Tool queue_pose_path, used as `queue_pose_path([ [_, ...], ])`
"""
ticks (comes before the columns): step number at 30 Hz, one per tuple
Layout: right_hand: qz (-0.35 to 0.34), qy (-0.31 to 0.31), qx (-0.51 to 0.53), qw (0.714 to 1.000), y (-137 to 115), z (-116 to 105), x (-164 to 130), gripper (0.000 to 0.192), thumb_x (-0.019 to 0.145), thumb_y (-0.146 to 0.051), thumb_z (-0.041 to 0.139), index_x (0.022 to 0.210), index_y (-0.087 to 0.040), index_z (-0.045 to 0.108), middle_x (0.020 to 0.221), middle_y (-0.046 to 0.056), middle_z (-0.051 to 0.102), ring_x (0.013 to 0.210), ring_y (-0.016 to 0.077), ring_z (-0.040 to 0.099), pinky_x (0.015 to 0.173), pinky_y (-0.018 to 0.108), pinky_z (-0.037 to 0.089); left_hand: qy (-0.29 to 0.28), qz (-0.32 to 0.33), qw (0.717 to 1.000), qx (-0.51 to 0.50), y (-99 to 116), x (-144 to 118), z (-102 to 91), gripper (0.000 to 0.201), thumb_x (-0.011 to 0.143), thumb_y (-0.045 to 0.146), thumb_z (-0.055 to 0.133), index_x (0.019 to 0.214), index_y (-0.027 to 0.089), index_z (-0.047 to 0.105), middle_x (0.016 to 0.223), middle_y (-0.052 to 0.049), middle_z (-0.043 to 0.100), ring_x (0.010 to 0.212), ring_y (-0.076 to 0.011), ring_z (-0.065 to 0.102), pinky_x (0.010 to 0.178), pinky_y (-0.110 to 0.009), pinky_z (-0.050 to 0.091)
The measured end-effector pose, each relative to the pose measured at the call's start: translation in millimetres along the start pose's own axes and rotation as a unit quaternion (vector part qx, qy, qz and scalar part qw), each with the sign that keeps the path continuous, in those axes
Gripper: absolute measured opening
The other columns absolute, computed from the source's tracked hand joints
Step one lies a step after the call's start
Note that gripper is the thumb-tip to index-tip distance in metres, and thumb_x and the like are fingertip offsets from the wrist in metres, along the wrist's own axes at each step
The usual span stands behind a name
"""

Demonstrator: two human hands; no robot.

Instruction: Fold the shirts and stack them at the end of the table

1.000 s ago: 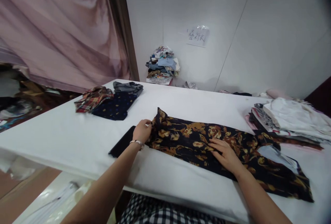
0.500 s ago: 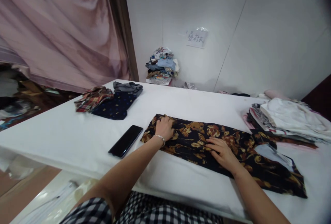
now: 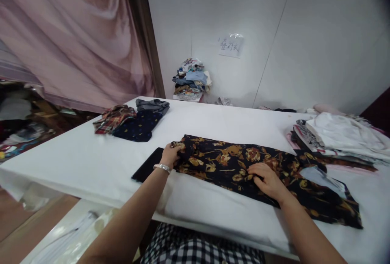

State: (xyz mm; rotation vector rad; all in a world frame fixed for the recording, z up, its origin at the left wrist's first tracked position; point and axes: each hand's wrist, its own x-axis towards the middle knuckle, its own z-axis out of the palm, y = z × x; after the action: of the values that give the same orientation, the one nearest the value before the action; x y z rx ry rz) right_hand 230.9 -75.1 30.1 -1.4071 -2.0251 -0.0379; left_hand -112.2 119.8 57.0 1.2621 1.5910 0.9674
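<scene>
A black shirt with brown and gold flowers point(image 3: 225, 154) lies in a long folded strip near the table's front edge. Its neck opening, with a pale piece inside, is towards the right end. My left hand point(image 3: 169, 156) is closed on the shirt's left end and holds that edge slightly raised. A black phone point(image 3: 146, 166) lies just left of this hand, partly covered by the hand and cloth. Resting on the middle of the shirt, my right hand point(image 3: 268, 180) has its fingers stretched out and thumb apart.
On the white table point(image 3: 91, 166), a plaid garment point(image 3: 114, 118), a navy garment point(image 3: 137, 126) and a grey one point(image 3: 152, 105) lie at the left. Folded clothes point(image 3: 338, 134) are stacked at the right. Another clothing pile point(image 3: 191, 78) stands at the back by the wall.
My left hand has moved left from the shirt's upper surface to its left end and gripped it, lifting the edge towards the phone. My right hand stays about where it was.
</scene>
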Motion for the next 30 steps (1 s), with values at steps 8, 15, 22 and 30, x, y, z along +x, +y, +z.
queue_pose_path([
  [8,0.155,0.002,0.083,0.984,-9.3,-0.5,2.7,0.024,0.088,-0.036,0.050,0.088,-0.021,0.068,0.091,0.007,0.070,0.085,0.0202,0.064,0.079,0.034,0.050,0.050,0.252,0.866,0.429,-2.9,-24.8,-0.5,0.045,0.085,0.029,0.045,0.128,0.018,0.052,0.138,-0.017,0.046,0.122,-0.0346,0.047,0.094,-0.050,0.042],
  [15,0.261,0.111,0.177,0.942,-2.0,-8.1,13.2,0.024,0.083,-0.037,0.054,0.081,-0.019,0.070,0.086,0.005,0.072,0.082,0.0200,0.066,0.079,0.032,0.051,0.034,0.398,0.828,0.393,-7.5,-10.4,7.3,0.044,0.089,0.043,0.036,0.116,0.017,0.061,0.136,-0.011,0.052,0.123,-0.0265,0.047,0.102,-0.045,0.038],
  [22,0.300,0.098,0.067,0.946,42.7,-19.5,53.2,0.028,0.079,-0.032,0.056,0.100,-0.019,0.069,0.103,0.008,0.071,0.096,0.0224,0.064,0.092,0.039,0.048,-0.024,0.383,0.834,0.396,-29.7,5.9,23.0,0.043,0.086,0.040,0.041,0.111,0.012,0.063,0.122,-0.014,0.062,0.114,-0.0262,0.056,0.100,-0.040,0.042],
  [30,0.189,-0.083,-0.057,0.977,56.2,34.9,98.5,0.027,0.075,-0.027,0.065,0.101,-0.022,0.070,0.125,0.008,0.061,0.124,0.0248,0.048,0.108,0.041,0.033,0.027,0.374,0.880,0.293,-26.7,-2.8,16.4,0.040,0.088,0.041,0.042,0.110,0.016,0.063,0.121,-0.011,0.063,0.113,-0.0254,0.057,0.099,-0.042,0.043],
])
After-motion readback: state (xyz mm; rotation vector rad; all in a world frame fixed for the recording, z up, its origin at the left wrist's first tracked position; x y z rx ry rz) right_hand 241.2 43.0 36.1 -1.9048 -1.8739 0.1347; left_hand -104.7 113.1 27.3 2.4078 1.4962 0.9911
